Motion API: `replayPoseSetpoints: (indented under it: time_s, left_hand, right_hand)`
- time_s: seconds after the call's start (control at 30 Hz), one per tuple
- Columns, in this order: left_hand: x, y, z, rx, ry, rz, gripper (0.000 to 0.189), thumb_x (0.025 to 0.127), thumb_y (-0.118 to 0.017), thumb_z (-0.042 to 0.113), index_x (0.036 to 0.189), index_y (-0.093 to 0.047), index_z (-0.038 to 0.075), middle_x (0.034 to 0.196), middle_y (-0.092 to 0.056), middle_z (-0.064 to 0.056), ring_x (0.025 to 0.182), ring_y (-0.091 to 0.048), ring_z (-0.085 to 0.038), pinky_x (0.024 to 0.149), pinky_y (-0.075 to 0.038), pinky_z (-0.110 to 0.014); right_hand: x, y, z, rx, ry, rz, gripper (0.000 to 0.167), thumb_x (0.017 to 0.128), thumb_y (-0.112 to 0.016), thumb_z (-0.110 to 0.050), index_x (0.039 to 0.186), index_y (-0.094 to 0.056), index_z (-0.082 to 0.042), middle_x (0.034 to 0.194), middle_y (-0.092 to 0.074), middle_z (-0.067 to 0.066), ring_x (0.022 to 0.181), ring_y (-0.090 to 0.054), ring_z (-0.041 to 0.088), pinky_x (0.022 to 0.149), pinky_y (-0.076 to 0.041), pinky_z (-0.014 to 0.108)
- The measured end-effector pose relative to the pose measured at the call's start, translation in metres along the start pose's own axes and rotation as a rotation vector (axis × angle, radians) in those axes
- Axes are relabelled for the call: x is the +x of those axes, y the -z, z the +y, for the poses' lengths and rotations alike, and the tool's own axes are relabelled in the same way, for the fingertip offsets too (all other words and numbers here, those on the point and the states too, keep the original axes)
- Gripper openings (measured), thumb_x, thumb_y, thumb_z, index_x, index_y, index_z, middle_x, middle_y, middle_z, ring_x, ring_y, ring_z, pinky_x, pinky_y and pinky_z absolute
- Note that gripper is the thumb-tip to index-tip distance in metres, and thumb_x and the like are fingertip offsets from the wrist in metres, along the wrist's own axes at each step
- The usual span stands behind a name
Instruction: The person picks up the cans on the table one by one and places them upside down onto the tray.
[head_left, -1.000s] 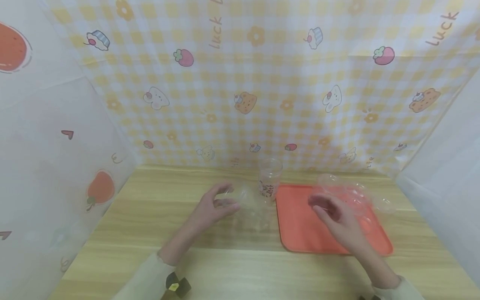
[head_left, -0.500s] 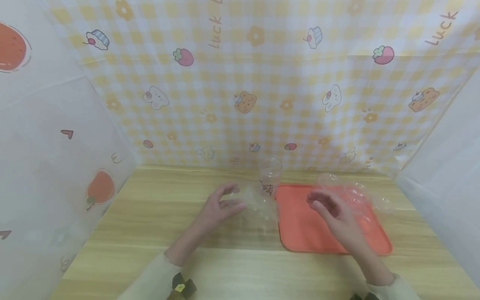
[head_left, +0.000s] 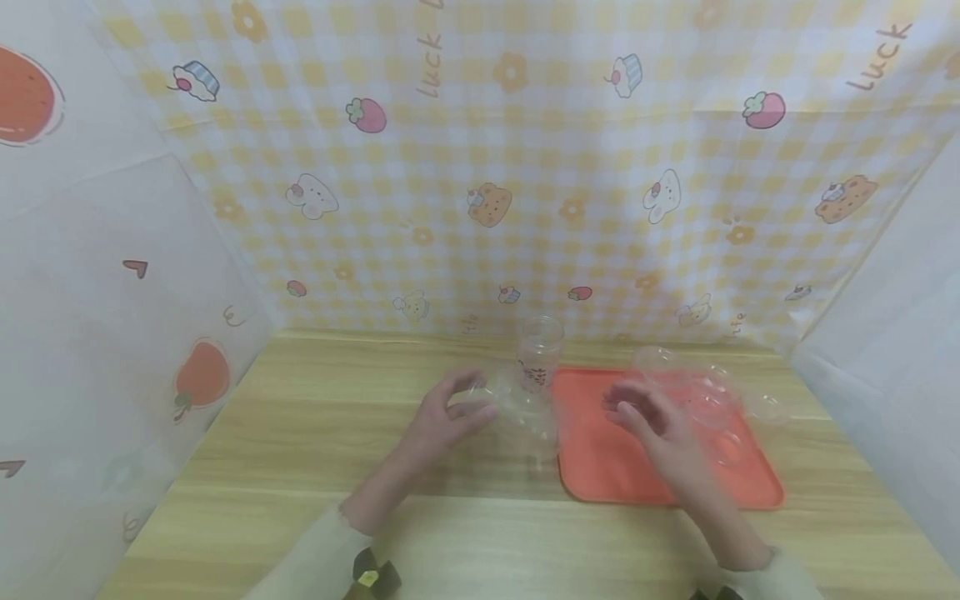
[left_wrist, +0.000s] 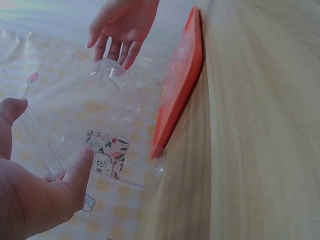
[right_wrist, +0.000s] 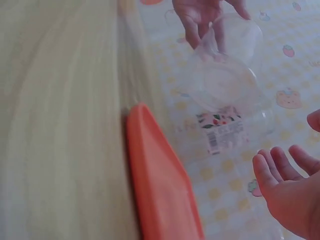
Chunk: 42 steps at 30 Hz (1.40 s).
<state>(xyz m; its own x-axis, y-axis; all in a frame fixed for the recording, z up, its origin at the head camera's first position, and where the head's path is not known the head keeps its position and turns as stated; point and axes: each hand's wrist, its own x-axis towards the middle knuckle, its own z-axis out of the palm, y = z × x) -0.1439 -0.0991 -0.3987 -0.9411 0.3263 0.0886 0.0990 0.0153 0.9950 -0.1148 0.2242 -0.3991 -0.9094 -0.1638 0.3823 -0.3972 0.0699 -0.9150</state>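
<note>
A clear plastic cup is held on its side above the table, its round base towards the right. My left hand grips it at the left end, with the thumb and fingers on either side. Over the red tray hovers my right hand, fingers loosely bent and apart, nothing in its grasp. In the right wrist view a gap separates that hand from the cup. Behind the held cup stands a taller clear jar with a floral printed label.
Several clear round plastic pieces lie about the tray's right half, and another sits past its right edge. The wooden table ends at a checked cloth backdrop, with pale cloth on the sides.
My left hand has shifted right with the clear cup, bringing it near the tray's left edge. My right hand has drifted slightly left. The jar and tray stay put.
</note>
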Motion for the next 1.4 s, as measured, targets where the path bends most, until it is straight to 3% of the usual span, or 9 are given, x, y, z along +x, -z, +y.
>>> replayPoseSetpoints:
  time_s: [0.2,0.53,0.77,1.13,1.4]
  left_hand:
    - [-0.001,-0.004,-0.002,-0.011,0.006,0.001,0.073,0.091,-0.077,0.032,0.151,-0.042,0.009,0.149,-0.046,-0.013,0.119,-0.06,-0.032,0.096,-0.054,-0.045]
    - [-0.003,-0.008,-0.002,-0.04,0.017,-0.001,0.071,0.094,-0.074,0.03,0.152,-0.04,0.006,0.149,-0.045,-0.013,0.123,-0.058,-0.033,0.1,-0.052,-0.044]
    - [-0.003,-0.011,-0.003,-0.09,0.02,-0.007,0.07,0.095,-0.072,0.026,0.152,-0.039,0.004,0.149,-0.044,-0.017,0.121,-0.059,-0.035,0.099,-0.052,-0.043]
    - [-0.003,-0.017,-0.005,-0.145,0.033,0.015,0.069,0.095,-0.072,0.028,0.152,-0.039,0.005,0.149,-0.043,-0.015,0.111,-0.064,-0.037,0.098,-0.053,-0.041]
    - [-0.001,-0.024,-0.007,-0.207,0.025,0.06,0.068,0.094,-0.074,0.022,0.15,-0.041,0.001,0.15,-0.041,-0.019,0.11,-0.064,-0.041,0.098,-0.052,-0.046]
  right_hand:
    - [-0.003,-0.005,0.007,0.028,0.011,-0.002,0.029,0.104,-0.05,0.006,0.13,-0.048,0.018,0.123,-0.056,0.034,0.113,-0.064,0.023,0.093,-0.055,0.041]
    - [-0.002,-0.009,0.008,0.038,-0.012,-0.004,0.03,0.105,-0.05,0.002,0.131,-0.048,0.017,0.124,-0.06,0.022,0.114,-0.064,0.025,0.094,-0.054,0.042]
    - [-0.002,-0.013,0.009,0.067,-0.043,0.019,0.032,0.105,-0.05,0.001,0.131,-0.046,0.019,0.125,-0.055,0.034,0.114,-0.064,0.027,0.094,-0.053,0.045]
    - [-0.002,-0.019,0.017,0.06,-0.106,0.014,0.037,0.108,-0.05,-0.007,0.137,-0.044,0.014,0.13,-0.055,0.028,0.119,-0.061,0.032,0.097,-0.052,0.041]
    - [-0.001,-0.026,0.019,0.051,-0.13,0.045,0.04,0.108,-0.049,-0.007,0.139,-0.041,0.016,0.132,-0.05,0.036,0.116,-0.062,0.022,0.096,-0.053,0.035]
